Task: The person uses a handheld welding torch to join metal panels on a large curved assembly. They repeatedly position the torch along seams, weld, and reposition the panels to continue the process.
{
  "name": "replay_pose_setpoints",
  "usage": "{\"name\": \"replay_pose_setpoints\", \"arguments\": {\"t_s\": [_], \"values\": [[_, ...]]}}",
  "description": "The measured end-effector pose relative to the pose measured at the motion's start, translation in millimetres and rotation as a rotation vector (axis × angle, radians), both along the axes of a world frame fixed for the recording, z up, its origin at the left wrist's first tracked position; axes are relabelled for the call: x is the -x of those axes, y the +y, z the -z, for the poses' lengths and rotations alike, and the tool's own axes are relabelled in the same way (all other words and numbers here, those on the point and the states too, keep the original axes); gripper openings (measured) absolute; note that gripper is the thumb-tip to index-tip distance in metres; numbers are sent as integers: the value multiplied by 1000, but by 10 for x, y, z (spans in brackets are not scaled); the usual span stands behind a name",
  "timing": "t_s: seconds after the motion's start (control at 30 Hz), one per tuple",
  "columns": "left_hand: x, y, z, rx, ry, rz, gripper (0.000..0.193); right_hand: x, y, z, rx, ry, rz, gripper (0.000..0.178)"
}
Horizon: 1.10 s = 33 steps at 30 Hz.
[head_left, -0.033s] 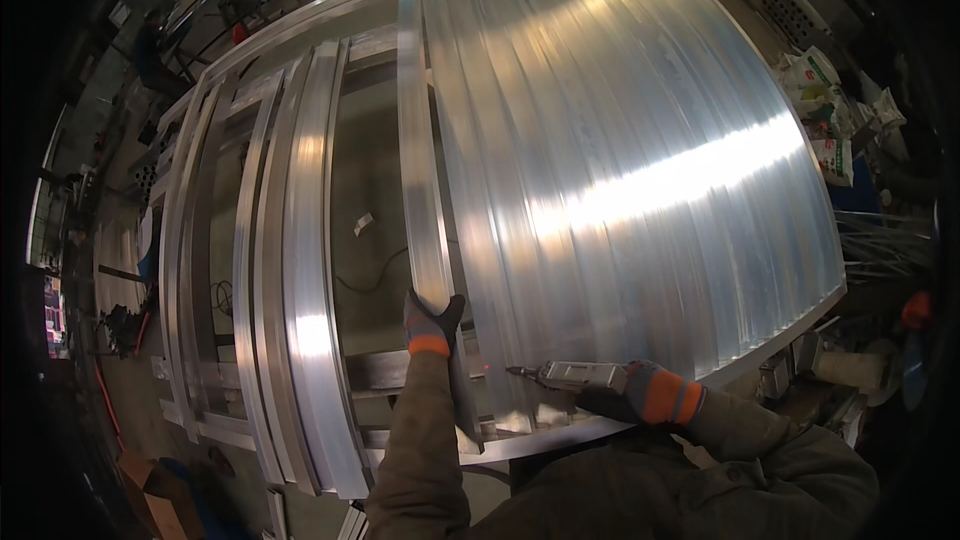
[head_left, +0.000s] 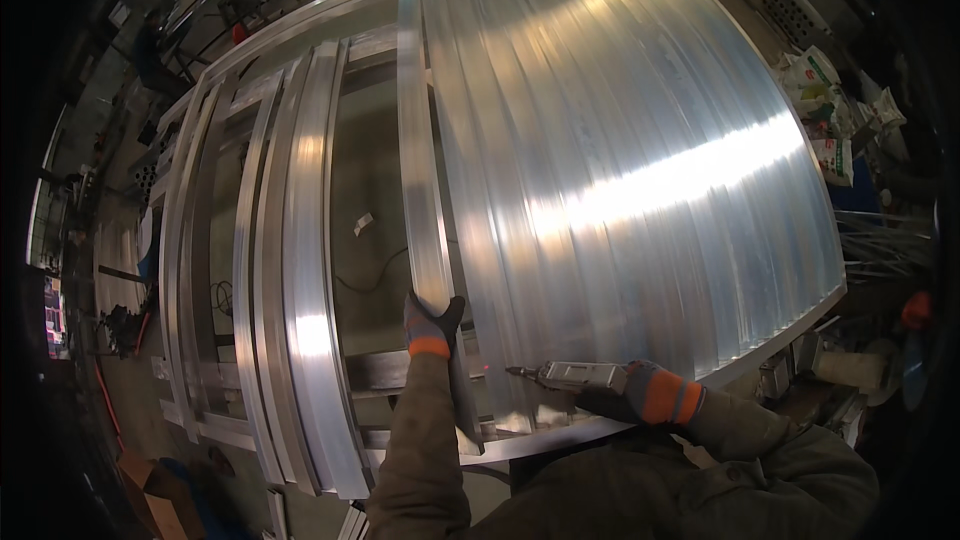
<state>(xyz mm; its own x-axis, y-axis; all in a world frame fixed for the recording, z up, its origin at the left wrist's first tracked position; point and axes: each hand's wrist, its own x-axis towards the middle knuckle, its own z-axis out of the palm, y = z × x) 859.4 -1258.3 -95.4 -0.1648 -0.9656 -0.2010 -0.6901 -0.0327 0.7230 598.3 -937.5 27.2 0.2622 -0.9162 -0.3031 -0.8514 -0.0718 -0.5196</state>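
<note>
My left hand (head_left: 430, 323), in a dark glove with an orange cuff, grips a long aluminium strip (head_left: 420, 160) that lies along the left edge of a large panel of ribbed aluminium slats (head_left: 640, 170). Gloved the same way, my right hand (head_left: 635, 392) holds a grey power tool (head_left: 570, 374) level, its thin tip pointing left at the panel's near edge, close to the strip.
Several loose aluminium profiles (head_left: 300, 270) lie side by side on a metal frame (head_left: 190, 240) to the left. A grey floor with a cable (head_left: 375, 275) shows through the gap. Sacks and clutter (head_left: 825, 110) stand at the right; an orange object (head_left: 915, 310) sits lower right.
</note>
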Motion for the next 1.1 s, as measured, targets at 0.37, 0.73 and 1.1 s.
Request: {"name": "replay_pose_setpoints", "arguments": {"t_s": [0.37,0.73,1.1], "values": [[28,-56,217,-21,1,9,86,81,-66,2,-99,64,-44,20],[54,-36,283,11,9,-6,91,140,-125,0,7,-31,-9,25],[45,-2,155,-52,-11,6,92,58,-258,-216,-139,-273,258,41]]}}
